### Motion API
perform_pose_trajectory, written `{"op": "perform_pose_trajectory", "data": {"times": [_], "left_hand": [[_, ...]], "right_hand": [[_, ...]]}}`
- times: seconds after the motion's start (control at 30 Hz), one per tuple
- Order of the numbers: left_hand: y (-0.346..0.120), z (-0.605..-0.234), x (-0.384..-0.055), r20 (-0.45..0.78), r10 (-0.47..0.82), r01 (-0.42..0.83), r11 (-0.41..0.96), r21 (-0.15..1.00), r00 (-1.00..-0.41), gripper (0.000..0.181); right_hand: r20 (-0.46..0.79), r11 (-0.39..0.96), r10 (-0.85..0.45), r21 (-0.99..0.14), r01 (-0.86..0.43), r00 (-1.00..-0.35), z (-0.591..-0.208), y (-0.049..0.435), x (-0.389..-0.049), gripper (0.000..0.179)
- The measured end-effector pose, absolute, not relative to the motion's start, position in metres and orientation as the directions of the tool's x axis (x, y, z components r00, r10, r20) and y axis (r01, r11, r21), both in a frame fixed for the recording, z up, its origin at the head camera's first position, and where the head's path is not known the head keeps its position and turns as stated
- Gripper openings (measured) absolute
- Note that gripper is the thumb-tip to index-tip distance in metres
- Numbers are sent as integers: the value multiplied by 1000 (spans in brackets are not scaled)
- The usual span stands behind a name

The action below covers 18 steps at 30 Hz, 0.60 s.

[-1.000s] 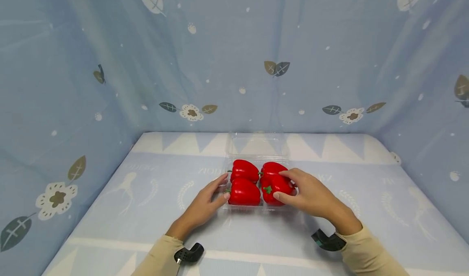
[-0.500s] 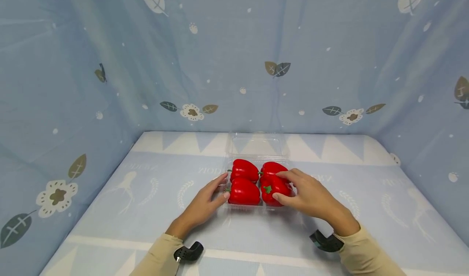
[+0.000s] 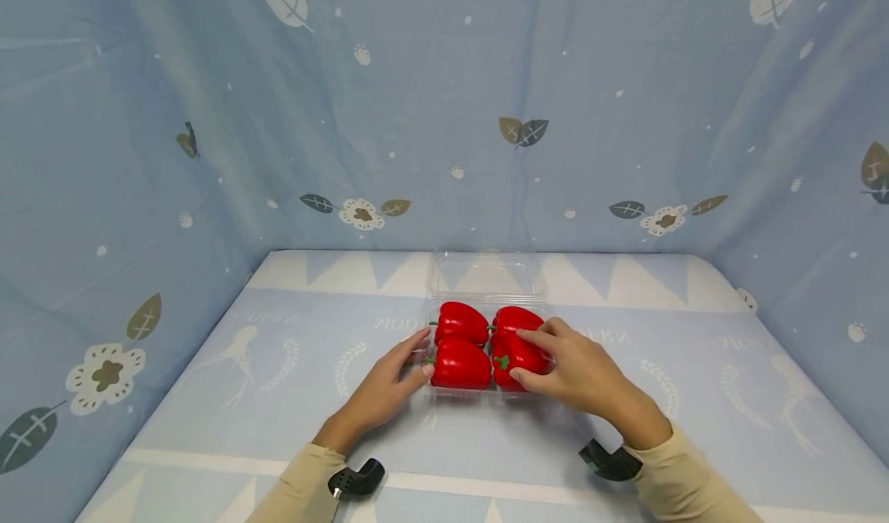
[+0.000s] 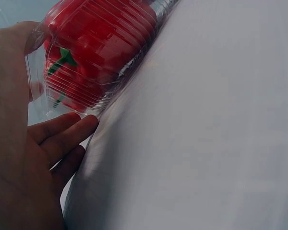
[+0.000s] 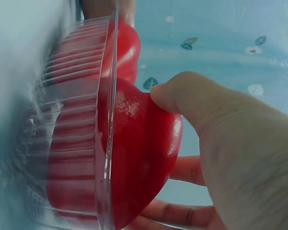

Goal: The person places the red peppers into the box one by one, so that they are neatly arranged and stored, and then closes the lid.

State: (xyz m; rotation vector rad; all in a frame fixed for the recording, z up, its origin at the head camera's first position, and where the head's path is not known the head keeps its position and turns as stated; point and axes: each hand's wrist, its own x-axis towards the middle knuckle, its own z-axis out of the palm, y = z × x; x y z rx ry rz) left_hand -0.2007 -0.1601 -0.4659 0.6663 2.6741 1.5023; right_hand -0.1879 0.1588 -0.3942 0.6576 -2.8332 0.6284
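Observation:
A clear plastic clamshell box [image 3: 444, 394] holds several red bell peppers in two rows. My left hand [image 3: 383, 388] rests against the box's left side with fingers extended; in the left wrist view its fingertips [image 4: 89, 125] touch the ribbed wall near the table. My right hand [image 3: 586, 370] grips the front right bell pepper [image 3: 514, 359] between thumb and fingers. That pepper's green stem faces left. In the right wrist view the gripped pepper [image 5: 144, 143] sits inside the box, rising above its rim, with the thumb pressing its side.
The box's clear lid [image 3: 486, 274] lies folded back behind the peppers. A patterned pale blue and white cloth [image 3: 278, 399] covers the table. Blue curtains [image 3: 444, 106] with leaf and flower prints surround the back and sides.
My right hand has shifted slightly left, and the front right pepper has moved left with it, closer to the neighbouring pepper. The left hand has stayed in place.

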Motion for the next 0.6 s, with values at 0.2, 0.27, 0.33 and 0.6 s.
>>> {"op": "perform_pose_trajectory", "data": {"times": [0.2,0.27,0.33,0.6], "left_hand": [[-160,-466,-200,203,360,362,459,811,-910,64],[-160,-466,-200,200,360,360,459,812,-911,64],[-160,-465,-200,198,358,357,460,813,-912,64],[-159,-464,-200,198,360,357,458,814,-912,64]], "right_hand": [[262,822,-398,-323,-468,-879,-395,156,-187,60],[273,824,-405,-306,-478,-873,-395,155,-186,61],[282,825,-412,-288,-486,-866,-395,154,-185,62],[272,829,-431,-259,-496,-861,-398,153,-184,65]]}}
